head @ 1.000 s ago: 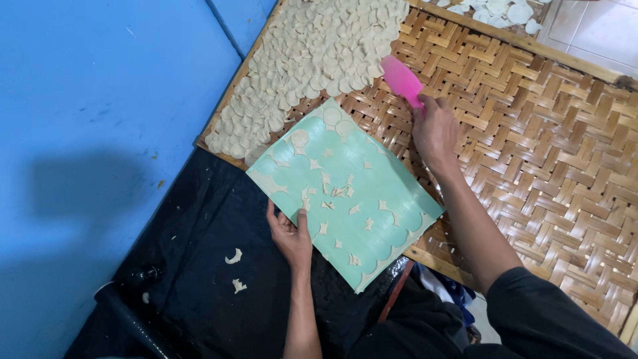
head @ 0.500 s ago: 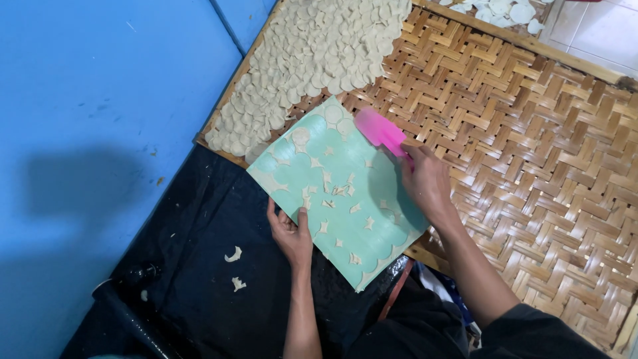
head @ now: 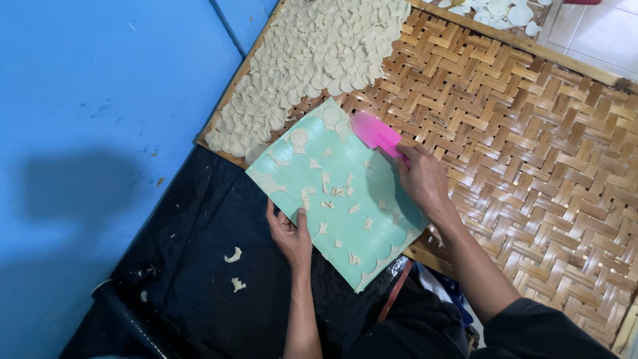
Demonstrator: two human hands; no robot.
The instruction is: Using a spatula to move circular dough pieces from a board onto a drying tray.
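My left hand (head: 290, 233) grips the near edge of a mint-green square board (head: 335, 191), thumb on top. The board is tilted over the edge of a woven bamboo tray (head: 531, 153) and carries thin dough scraps and a few round dough pieces near its far corner. My right hand (head: 422, 179) holds a pink flat scraper (head: 373, 132), whose blade rests on the board's far right edge. Beyond the board, many pale round dough discs (head: 319, 60) lie in overlapping rows on the bamboo tray.
A blue wall or floor (head: 100, 100) fills the left. A black cloth (head: 199, 266) covers my lap, with two dough scraps (head: 233, 269) on it. Another tray with round discs (head: 498, 10) sits at the top, beside white tiles (head: 598, 33).
My right hand has brought the pink scraper from the bare bamboo weave back toward me and onto the green board. My left hand has kept its hold on the board.
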